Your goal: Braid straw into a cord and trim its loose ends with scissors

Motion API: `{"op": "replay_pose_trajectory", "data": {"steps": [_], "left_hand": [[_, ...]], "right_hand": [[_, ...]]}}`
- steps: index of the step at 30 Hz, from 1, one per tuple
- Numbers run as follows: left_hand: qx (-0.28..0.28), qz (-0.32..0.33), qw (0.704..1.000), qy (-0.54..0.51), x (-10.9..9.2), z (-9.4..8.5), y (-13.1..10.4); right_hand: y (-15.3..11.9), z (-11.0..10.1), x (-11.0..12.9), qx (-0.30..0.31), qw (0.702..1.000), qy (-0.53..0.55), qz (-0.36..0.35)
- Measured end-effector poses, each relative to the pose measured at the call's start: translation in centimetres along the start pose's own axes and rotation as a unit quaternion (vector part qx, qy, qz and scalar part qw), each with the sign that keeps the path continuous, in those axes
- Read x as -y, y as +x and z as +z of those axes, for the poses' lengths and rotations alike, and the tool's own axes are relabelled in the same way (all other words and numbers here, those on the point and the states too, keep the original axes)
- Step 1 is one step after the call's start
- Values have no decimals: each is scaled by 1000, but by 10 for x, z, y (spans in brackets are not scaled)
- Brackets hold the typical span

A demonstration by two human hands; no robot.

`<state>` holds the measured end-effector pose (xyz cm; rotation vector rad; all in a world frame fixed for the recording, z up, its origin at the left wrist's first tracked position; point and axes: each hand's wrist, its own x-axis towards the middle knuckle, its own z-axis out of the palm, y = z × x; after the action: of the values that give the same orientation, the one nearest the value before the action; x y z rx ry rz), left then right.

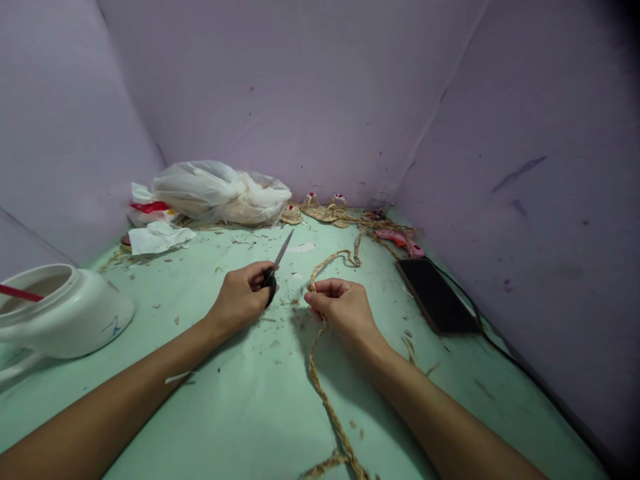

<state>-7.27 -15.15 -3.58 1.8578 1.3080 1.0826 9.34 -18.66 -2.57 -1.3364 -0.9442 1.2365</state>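
My left hand is closed round the black handles of a pair of scissors, whose blades point up and away. To its right, my right hand pinches a braided straw cord between thumb and fingers. From that pinch the cord runs down toward the near edge of the view and curves away at the back toward a tangle of straw strands. The scissor blades are apart from the cord.
A white pot with a red stick stands at left. Behind are a tied plastic bag, crumpled tissue and woven straw pieces. At right lie a phone, a black cable and a pink tool. Straw scraps dot the green surface.
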Motion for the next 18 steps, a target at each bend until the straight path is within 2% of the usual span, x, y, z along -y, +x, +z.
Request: {"op": "replay_pose_trajectory", "data": {"steps": [3, 7, 13, 16, 18], "left_hand": [[1, -100, 985, -139, -11, 3, 0], [6, -167, 965, -202, -23, 5, -3], [43, -192, 954, -225, -30, 7, -9], [63, -192, 954, -223, -29, 9, -10], [64, -189, 963, -182, -25, 10, -9]], "right_hand": [[-1, 1, -1, 21, 1000, -1, -5], [-3, 1, 1, 67, 997, 44, 3], [-1, -3, 3, 85, 982, 142, 95], [1, -3, 0, 69, 980, 158, 101], [2, -3, -2, 56, 982, 154, 96]]}}
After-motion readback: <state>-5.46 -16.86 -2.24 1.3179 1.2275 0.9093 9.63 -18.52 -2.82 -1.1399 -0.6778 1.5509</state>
